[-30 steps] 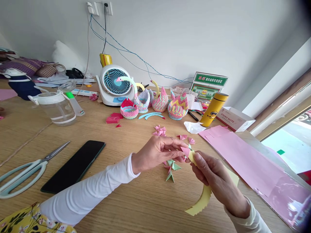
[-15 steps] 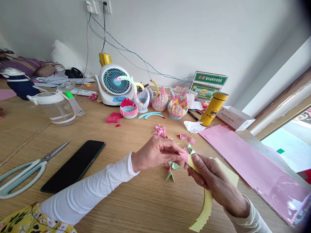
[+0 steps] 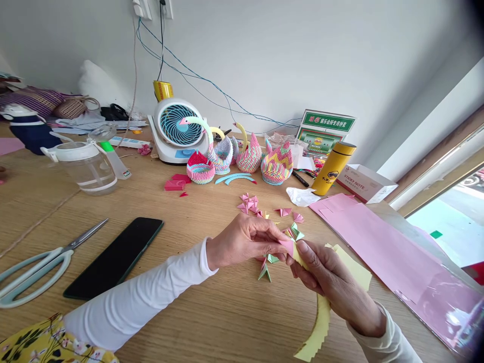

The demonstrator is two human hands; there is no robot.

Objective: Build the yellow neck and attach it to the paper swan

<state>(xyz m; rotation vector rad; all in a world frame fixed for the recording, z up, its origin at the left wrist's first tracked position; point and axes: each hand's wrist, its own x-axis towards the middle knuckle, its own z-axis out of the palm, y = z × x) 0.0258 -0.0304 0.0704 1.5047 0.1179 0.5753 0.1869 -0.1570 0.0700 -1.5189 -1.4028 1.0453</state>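
Between thumb and fingers, my left hand [image 3: 247,239] pinches a small pink folded paper piece [image 3: 288,246]. My right hand [image 3: 333,280] grips a curved yellow strip of interlocked folded paper [image 3: 317,327], whose long tail hangs below the palm. The pink piece meets the strip's upper end, and fingers partly hide the joint. Just beyond my fingertips lie green folded paper pieces [image 3: 297,232] and pink folded pieces [image 3: 248,204]. A flat yellow paper sheet [image 3: 357,272] lies behind my right hand.
Paper swan baskets [image 3: 249,155] stand near a fan [image 3: 179,128]. Scissors [image 3: 62,259] and a black phone [image 3: 115,257] lie to the left, near a clear jug [image 3: 86,169]. A yellow bottle [image 3: 333,169], a sticky note box [image 3: 366,184] and pink paper sheets [image 3: 370,247] are at right.
My hands have barely moved. The pink piece sits slightly closer against my right thumb at the yellow strip's end, covering a little more of it.
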